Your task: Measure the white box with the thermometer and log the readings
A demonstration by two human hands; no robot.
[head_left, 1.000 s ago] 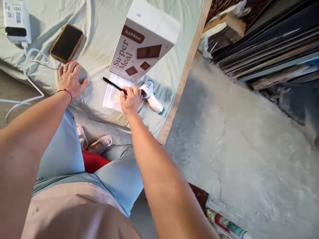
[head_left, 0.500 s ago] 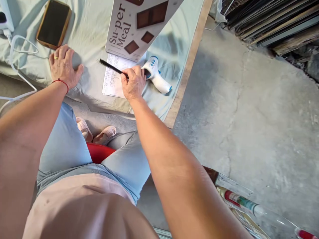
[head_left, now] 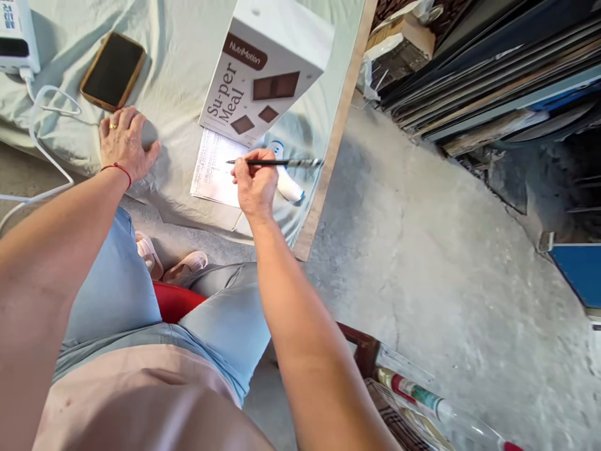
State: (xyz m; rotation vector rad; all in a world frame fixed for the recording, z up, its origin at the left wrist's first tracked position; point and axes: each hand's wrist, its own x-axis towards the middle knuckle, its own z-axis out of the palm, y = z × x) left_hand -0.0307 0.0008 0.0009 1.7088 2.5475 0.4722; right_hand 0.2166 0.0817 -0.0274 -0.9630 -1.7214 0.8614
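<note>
— When going left to right, where to begin?
— With a white, boxy plastic device (head_left: 21,37), dark-fronted, at the far left edge of a pale green, wrinkled cloth (head_left: 183,56). Plugged into it, a looping white cable (head_left: 32,128).
— Next along?
— A black-screened phone in a brown case (head_left: 113,70), lying flat. Just below, the bare left hand (head_left: 126,143), with a gold ring (head_left: 113,126) and a thin red wrist cord (head_left: 118,165). Palm down on the cloth, fingers loosely spread.
— And in the middle?
— White sheets of paper with small dark writing (head_left: 213,168), at the foot of a tall white carton with brown squares and "Su-per Meal" lettering (head_left: 248,94), standing upright.
— The grip there?
— Narrow: in the bare right hand (head_left: 258,183), a slim black pen (head_left: 260,163), pinched between thumb and fingers, tip pointing left over the paper. Touching it or not, impossible to tell.
— Farther right?
— Partly hidden behind hand and pen, a white-and-blue gun-shaped plastic device (head_left: 290,186), near a bare wooden edge (head_left: 313,219). Then grey concrete floor (head_left: 399,232) and stacked thin panels (head_left: 464,81).
</note>
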